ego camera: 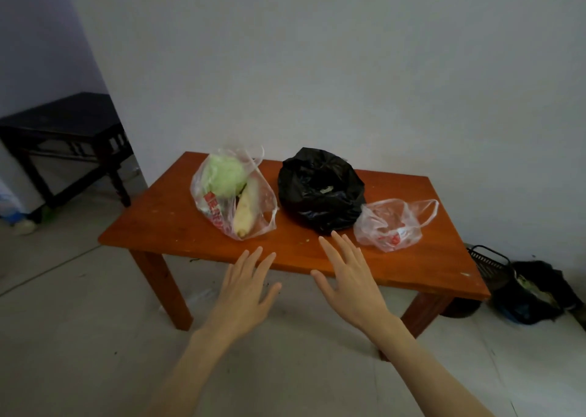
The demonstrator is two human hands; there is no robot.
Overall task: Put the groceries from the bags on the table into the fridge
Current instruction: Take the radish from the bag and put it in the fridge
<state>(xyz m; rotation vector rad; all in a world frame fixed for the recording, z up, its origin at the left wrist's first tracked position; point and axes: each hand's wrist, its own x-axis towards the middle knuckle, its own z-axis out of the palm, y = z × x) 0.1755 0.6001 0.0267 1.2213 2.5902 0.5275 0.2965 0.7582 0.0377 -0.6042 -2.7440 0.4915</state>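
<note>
Three bags lie on a low orange-brown wooden table (165, 223). At the left, a clear plastic bag (218, 213) with red print holds a green cabbage (223, 175) and a pale long vegetable (245, 212). A crumpled black bag (320, 188) sits in the middle, its contents hidden. At the right is a small clear bag (391, 226) with something reddish inside. My left hand (245, 290) and my right hand (348, 280) reach out flat with fingers spread over the table's near edge, holding nothing. No fridge is in view.
A dark wooden table (63, 128) stands at the far left beyond a wall corner. A black wire basket (488, 261) and a dark bag of scraps (532, 296) sit on the floor at the right of the table. A white wall runs behind.
</note>
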